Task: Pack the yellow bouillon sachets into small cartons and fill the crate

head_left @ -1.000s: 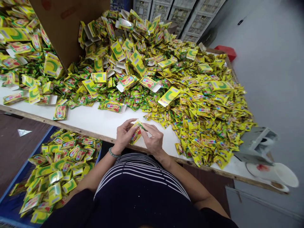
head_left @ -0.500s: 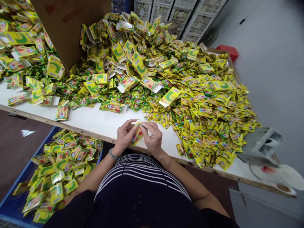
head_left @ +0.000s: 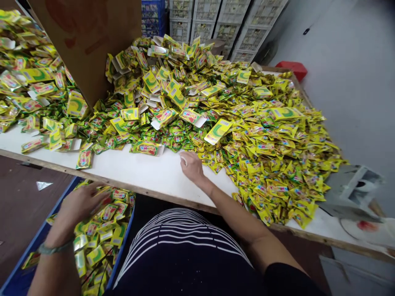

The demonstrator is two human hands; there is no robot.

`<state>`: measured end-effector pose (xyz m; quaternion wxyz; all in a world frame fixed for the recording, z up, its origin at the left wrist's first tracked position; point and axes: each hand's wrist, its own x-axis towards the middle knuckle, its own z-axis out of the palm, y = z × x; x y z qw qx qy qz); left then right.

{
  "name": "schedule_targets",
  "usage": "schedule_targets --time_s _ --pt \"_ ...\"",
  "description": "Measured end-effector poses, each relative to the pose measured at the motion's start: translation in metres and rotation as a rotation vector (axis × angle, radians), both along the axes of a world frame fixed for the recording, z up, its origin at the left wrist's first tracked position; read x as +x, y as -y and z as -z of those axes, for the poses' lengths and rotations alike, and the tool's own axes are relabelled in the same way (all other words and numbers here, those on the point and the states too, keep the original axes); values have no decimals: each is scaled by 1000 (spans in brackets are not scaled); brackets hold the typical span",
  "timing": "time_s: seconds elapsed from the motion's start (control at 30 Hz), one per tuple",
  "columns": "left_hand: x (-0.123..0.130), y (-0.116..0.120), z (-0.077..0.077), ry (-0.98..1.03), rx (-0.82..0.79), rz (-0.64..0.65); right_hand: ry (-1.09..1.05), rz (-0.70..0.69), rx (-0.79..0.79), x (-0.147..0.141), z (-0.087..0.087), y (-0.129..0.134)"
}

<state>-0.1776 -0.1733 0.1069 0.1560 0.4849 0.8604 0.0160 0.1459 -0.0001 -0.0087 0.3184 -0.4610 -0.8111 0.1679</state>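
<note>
My left hand (head_left: 80, 202), wearing a bracelet, is over the blue crate (head_left: 121, 250) below the table's front edge. Its fingers are stretched out above small yellow and green candy boxes (head_left: 95, 255), slightly blurred by motion. On the white tabletop (head_left: 154, 168) rests my right hand (head_left: 191, 166), its fingers curled closed; anything inside them is hidden. Just beyond it lie small green and yellow sachets (head_left: 182, 142). A small flat box (head_left: 146, 148) with a white open flap sits to its left.
A large heap of yellow sachets (head_left: 271, 164) covers the table's right side. Loose boxes with open flaps (head_left: 174, 94) lie on the heap behind. A brown cardboard sheet (head_left: 89, 49) stands at the left. A grey metal holder (head_left: 352, 189) is at the far right.
The hands were together holding a small box above the table edge. My left hand has moved down left over the crate, and my right hand has moved slightly forward on the tabletop.
</note>
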Motion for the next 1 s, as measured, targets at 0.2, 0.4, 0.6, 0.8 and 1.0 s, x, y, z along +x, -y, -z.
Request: schedule_targets --time_s 0.2,0.4,0.6,0.8,1.0 --pt "11 -23 14 -41 139 54 455 -42 132 22 8 -69" --pt "74 -122 47 -163 524 168 30 63 33 37 14 -62" --pt "97 -162 59 -165 315 437 -546 93 -674 51 31 -19" --pt "124 -147 80 124 243 517 -757 157 -862 57 43 4" --pt "144 -129 92 648 251 425 -896 220 -661 50 23 7"
